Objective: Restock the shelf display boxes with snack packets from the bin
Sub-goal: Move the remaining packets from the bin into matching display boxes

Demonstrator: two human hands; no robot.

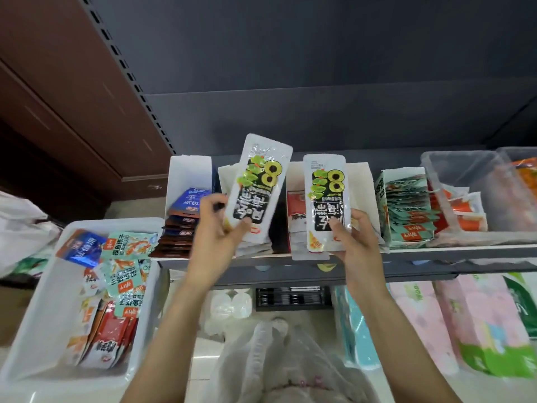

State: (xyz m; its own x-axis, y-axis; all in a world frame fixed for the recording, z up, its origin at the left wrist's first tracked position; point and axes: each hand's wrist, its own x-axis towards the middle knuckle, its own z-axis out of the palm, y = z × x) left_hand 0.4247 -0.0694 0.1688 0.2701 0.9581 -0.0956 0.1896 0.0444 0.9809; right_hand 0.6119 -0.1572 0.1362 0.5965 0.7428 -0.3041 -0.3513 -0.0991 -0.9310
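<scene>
Each hand holds one white seaweed-snack packet by its near end, so both packets stand with their long axes running near to far, far ends raised toward the back of the shelf. The left hand pinches the left packet between thumb on the printed face and fingers curled behind; that packet tilts slightly right and sits directly over the open white display box second from the left, where what look like matching white packets already lie stacked. The right hand grips the right packet the same way, upright, in front of the next box to the right, which holds red-and-white packets. By my reading, the matching box lies just beyond and below the left hand, so the left packet is the nearer one to drop in, sliding forward along its long axis; the right packet would need to shift left to reach that same box. The white bin of mixed packets sits at near left, well apart from both hands, below shelf level.
</scene>
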